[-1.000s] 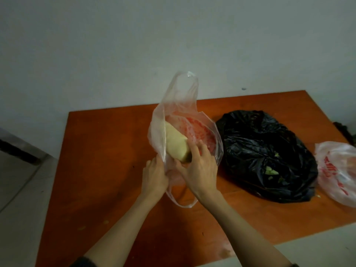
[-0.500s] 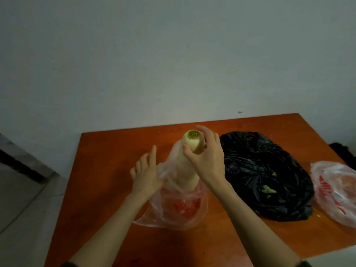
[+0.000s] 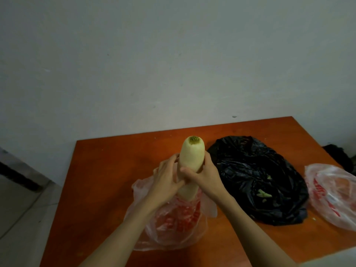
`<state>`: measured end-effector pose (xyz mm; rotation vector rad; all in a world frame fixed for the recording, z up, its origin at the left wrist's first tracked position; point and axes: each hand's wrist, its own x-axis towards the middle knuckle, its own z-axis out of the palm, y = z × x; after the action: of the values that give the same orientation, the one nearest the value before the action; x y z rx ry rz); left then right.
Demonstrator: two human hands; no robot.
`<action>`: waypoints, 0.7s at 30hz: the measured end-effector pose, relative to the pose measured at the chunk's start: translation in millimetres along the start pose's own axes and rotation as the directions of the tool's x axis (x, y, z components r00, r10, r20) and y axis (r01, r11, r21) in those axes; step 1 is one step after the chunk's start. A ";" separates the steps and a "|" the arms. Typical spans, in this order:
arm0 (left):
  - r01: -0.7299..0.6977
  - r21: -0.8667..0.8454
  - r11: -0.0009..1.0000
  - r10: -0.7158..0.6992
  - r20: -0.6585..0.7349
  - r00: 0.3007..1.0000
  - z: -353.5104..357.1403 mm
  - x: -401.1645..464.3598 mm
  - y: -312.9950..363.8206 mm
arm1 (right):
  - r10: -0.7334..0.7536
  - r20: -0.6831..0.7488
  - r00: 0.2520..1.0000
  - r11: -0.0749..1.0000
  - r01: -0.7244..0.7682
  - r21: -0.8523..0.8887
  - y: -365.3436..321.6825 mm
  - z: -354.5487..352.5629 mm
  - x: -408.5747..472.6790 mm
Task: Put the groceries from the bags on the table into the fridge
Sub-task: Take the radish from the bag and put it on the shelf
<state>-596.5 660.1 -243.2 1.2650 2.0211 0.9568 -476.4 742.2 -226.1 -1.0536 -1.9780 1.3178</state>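
Right of the right hand (image 3: 205, 175) lie a black bag (image 3: 256, 180) and a red-printed bag (image 3: 333, 195); both it and the left hand (image 3: 167, 180) grip the white radish (image 3: 191, 157), upright, cut end up, above its clear bag (image 3: 173, 224)

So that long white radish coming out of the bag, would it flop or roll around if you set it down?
The white radish probably stays stiff: it stands straight above both hands without bending. It looks fairly heavy, since both hands grip it. Its round, tapered body would likely roll on the table if laid down.
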 end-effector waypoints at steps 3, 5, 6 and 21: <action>-0.038 -0.057 0.998 0.039 0.028 0.999 1.1 -6.5 -1.4 | 0.034 -0.011 0.999 0.999 -0.034 0.024 2.2 -4.2 -3.1; -0.068 0.004 0.998 0.067 0.030 0.997 -1.5 -10.5 2.7 | 0.031 -0.060 0.998 0.998 -0.028 0.057 1.1 -4.9 -5.2; -0.077 0.039 0.996 0.075 0.032 0.997 -3.7 -12.2 6.7 | 0.020 -0.075 0.997 0.997 -0.014 0.075 -1.9 -5.1 -6.7; -0.455 -0.258 0.852 0.483 0.055 0.874 -70.3 -3.5 134.8 | -0.070 -0.414 0.908 0.889 0.245 0.387 -145.2 -89.7 -38.5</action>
<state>-579.9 678.0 -93.1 1.6731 1.4722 1.2678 -431.0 724.0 -58.2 -0.8344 -1.3603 1.2590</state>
